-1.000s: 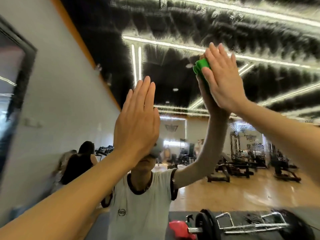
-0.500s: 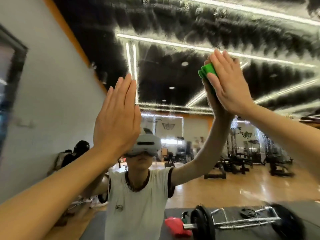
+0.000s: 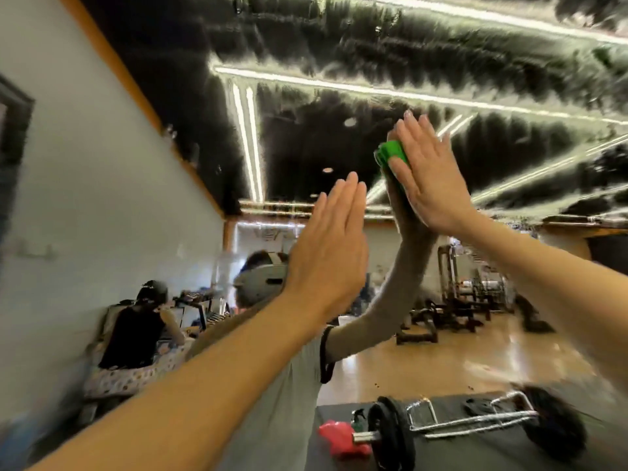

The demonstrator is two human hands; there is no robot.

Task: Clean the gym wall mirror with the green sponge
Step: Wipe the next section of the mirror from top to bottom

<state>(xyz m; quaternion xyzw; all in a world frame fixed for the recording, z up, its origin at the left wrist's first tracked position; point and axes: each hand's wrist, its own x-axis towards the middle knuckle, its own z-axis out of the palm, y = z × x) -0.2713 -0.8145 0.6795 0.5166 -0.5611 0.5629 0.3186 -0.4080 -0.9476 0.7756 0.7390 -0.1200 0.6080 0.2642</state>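
The large gym wall mirror [image 3: 339, 107] fills my view, streaked and smeary across the reflected dark ceiling and its light strips. Lower down it shows a pale wall, a wooden floor, weight machines and a barbell with black plates [image 3: 390, 433]. My right hand [image 3: 431, 178] presses the small bright green sponge [image 3: 392, 153] flat against the glass, fingers straight and slightly spread. My left hand [image 3: 329, 253] lies flat on the mirror, fingers straight and close together. Compared with half a second ago, both hands sit lower and further right.
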